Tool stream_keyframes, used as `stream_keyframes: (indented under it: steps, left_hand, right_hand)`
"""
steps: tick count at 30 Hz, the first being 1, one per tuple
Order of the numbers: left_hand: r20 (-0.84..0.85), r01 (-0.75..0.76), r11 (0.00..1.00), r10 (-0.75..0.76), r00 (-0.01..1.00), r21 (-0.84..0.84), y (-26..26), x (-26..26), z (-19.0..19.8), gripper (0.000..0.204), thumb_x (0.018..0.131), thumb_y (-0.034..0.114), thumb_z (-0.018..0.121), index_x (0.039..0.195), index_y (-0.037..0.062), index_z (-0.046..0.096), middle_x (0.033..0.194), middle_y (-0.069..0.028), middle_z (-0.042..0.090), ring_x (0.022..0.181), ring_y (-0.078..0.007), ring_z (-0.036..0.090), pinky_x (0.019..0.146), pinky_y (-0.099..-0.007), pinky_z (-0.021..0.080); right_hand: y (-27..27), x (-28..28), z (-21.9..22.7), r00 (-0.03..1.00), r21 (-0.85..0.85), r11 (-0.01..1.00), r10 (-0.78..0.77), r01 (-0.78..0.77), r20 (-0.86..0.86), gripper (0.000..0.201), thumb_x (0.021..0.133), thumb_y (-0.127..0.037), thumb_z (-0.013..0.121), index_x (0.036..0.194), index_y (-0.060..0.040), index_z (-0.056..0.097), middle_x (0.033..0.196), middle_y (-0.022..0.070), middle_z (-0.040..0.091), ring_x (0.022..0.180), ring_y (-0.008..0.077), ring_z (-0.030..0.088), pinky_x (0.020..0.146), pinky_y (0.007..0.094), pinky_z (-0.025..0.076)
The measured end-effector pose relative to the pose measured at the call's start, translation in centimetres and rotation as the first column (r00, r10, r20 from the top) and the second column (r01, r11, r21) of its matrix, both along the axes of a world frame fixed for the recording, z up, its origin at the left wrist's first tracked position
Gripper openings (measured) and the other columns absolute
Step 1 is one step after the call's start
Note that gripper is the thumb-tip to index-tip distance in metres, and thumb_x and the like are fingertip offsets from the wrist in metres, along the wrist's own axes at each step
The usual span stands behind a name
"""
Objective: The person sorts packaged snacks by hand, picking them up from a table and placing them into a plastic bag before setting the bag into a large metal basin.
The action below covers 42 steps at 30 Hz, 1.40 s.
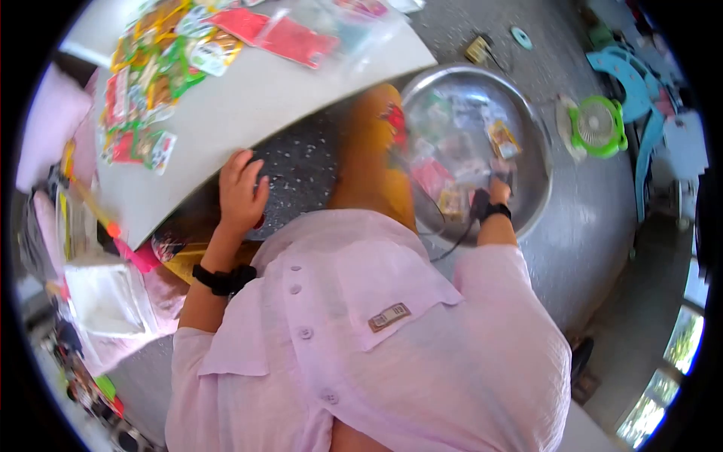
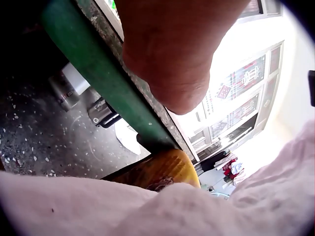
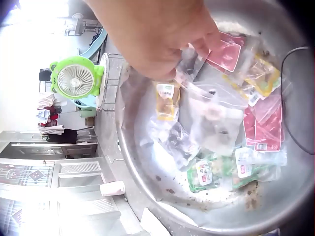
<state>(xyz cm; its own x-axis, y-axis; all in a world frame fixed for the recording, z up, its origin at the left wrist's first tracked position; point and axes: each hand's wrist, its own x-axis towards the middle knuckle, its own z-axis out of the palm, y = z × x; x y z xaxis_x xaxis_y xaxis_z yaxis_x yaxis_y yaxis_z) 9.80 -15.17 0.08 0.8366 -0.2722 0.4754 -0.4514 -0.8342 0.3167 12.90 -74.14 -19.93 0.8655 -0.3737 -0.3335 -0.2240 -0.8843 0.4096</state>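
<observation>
My right hand (image 3: 162, 39) is down in a wide metal basin (image 3: 130, 147). Its thumb and curled fingers pinch a clear plastic packet (image 3: 192, 64), partly hidden under the hand. Right by the fingertips lies a red packet (image 3: 227, 53). Around it in the basin are a yellow-edged packet (image 3: 167, 101), a clear zip bag (image 3: 216, 123), green-edged packets (image 3: 204, 174) and pink-red packets (image 3: 263, 128). My left hand (image 1: 241, 192) is beside the white table's edge (image 1: 263, 124), fingers loosely bent, nothing in them.
Many colourful packets (image 1: 162, 75) are spread over the table, with red packets (image 1: 297, 41) near its far edge. Past the basin stands a green fan (image 1: 597, 126). A thin black cable (image 3: 284, 93) crosses the basin. My knee in yellow trousers (image 1: 369, 162) sits between table and basin.
</observation>
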Motion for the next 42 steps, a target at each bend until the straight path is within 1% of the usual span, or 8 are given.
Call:
stream_keyframes:
  steps: [4,5,6,11,15,20,29,42]
  left_hand:
    - [0.033,-0.037,0.998,0.039,0.999,-0.055,0.4,0.3,0.7,0.027,0.065,0.007,0.056,0.090,0.0014,0.051,0.102,-0.0146,0.045,0.095,-0.0326,0.044,0.080,-0.0393,0.035]
    - [0.045,-0.048,0.997,0.051,0.998,-0.067,0.5,0.4,0.7,0.026,0.064,0.007,0.056,0.089,0.0022,0.051,0.101,-0.0138,0.046,0.094,-0.0315,0.044,0.079,-0.0388,0.035]
    - [0.051,-0.061,0.995,0.065,0.997,-0.073,0.7,0.5,0.7,0.026,0.064,0.007,0.056,0.089,0.0025,0.051,0.101,-0.0136,0.046,0.094,-0.0312,0.044,0.079,-0.0387,0.036]
    - [0.059,-0.077,0.991,0.083,0.995,-0.106,0.9,0.8,0.5,0.027,0.063,0.006,0.056,0.089,0.0037,0.051,0.100,-0.0126,0.046,0.093,-0.0299,0.045,0.077,-0.0380,0.036]
    - [0.063,-0.078,0.988,0.088,0.994,-0.134,1.1,0.5,0.3,0.027,0.063,0.007,0.056,0.089,0.0038,0.051,0.100,-0.0127,0.046,0.092,-0.0297,0.046,0.078,-0.0380,0.036]
    - [0.066,-0.093,0.983,0.105,0.992,-0.159,1.6,-0.1,0.0,0.026,0.064,0.006,0.056,0.089,0.0034,0.051,0.100,-0.0134,0.046,0.092,-0.0298,0.046,0.078,-0.0377,0.037]
    - [0.072,-0.070,0.976,0.086,0.994,-0.204,1.6,0.6,0.5,0.024,0.065,0.006,0.057,0.087,0.0022,0.051,0.100,-0.0147,0.047,0.091,-0.0302,0.046,0.078,-0.0365,0.038]
    - [-0.162,-0.216,0.947,0.180,0.970,-0.238,1.1,11.3,2.4,0.027,0.071,0.015,0.052,0.093,0.0007,0.050,0.097,-0.0166,0.049,0.092,-0.0298,0.047,0.076,-0.0360,0.040]
  right_hand:
    - [0.1,2.8,-0.5,0.994,-0.121,0.992,0.057,-0.045,0.096,0.029,0.067,-0.022,0.062,0.091,-0.0080,0.054,0.071,0.0025,0.058,0.065,0.0150,0.058,0.050,0.0256,0.045]
    - [1.6,4.7,1.2,0.755,0.624,0.748,-0.541,0.228,0.372,0.023,0.069,-0.018,0.057,0.088,-0.0068,0.053,0.068,0.0023,0.056,0.062,0.0134,0.056,0.047,0.0238,0.042]
    - [4.2,6.1,4.0,0.308,0.999,0.029,-0.951,-0.014,0.032,0.017,0.071,-0.014,0.053,0.085,-0.0056,0.052,0.065,0.0022,0.053,0.060,0.0118,0.055,0.044,0.0220,0.040]
    - [18.6,12.5,18.0,0.557,0.853,0.136,-0.704,-0.503,0.441,0.020,0.076,-0.012,0.048,0.090,0.0018,0.049,0.070,0.0052,0.052,0.059,0.0101,0.051,0.047,0.0212,0.038]
    - [28.4,14.4,21.8,0.788,0.882,-0.048,-0.475,-0.469,0.393,0.038,0.075,-0.015,0.052,0.105,0.0036,0.040,0.073,0.0078,0.056,0.058,0.0118,0.052,0.051,0.0228,0.041]
    - [37.1,12.5,23.4,0.901,0.898,0.140,-0.071,-0.416,0.428,0.050,0.071,-0.018,0.055,0.113,0.0013,0.036,0.071,0.0120,0.055,0.065,0.0184,0.054,0.058,0.0287,0.042]
    - [40.0,14.3,20.8,0.802,0.706,0.441,0.053,-0.554,0.595,0.033,0.069,-0.019,0.050,0.097,-0.0018,0.050,0.077,0.0166,0.056,0.075,0.0321,0.053,0.068,0.0357,0.041]
    - [35.8,8.6,20.8,0.817,0.803,0.160,0.166,-0.574,0.552,0.010,0.067,-0.008,0.054,0.072,0.0000,0.055,0.058,0.0044,0.052,0.056,0.0104,0.049,0.052,0.0230,0.039]
